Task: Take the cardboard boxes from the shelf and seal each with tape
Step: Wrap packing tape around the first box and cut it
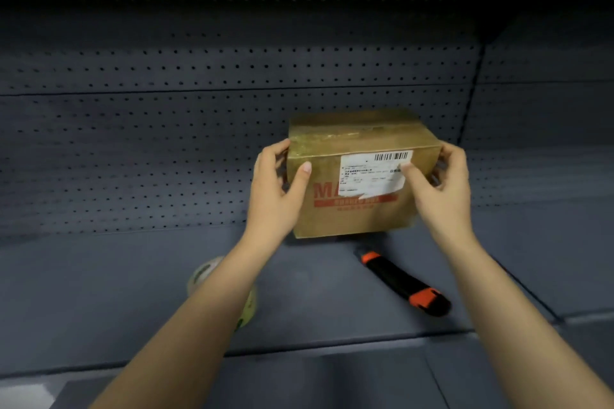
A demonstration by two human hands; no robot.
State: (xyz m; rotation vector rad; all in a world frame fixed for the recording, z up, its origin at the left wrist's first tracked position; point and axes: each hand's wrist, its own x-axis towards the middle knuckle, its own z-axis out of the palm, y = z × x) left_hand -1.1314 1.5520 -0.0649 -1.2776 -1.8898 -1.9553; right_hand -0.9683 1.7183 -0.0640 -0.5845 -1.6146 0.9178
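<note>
Cardboard, brown, one box (358, 209) on the grey shelf (99, 292), close to the perforated back panel (133, 129). Head view, the only one I have. White shipping label (372, 179) with a barcode on the near face, red print partly under it. My left hand (275, 189) grips the box's left end: thumb flat on the near face, fingers wrapped round the side and mostly hidden. My right hand (445, 189) grips the right end the same way, thumb tip on the label, fingers curled behind the edge. Whether the box rests on the shelf or is just off it, I cannot tell; there is shadow under its near edge. A glossy band runs across the top, which may be tape, but blur leaves that open. Tape roll (204, 272) lies on the shelf near me, half hidden under my left forearm. Black-and-orange utility knife (405, 282) lies just in front of the box, to the right. Judgement: this is the taking step, box held in both hands, sealing not yet begun on it. Next move calls for drawing the box toward me, level, passing above the knife, setting it down within reach, then freeing one hand for the roll.
</note>
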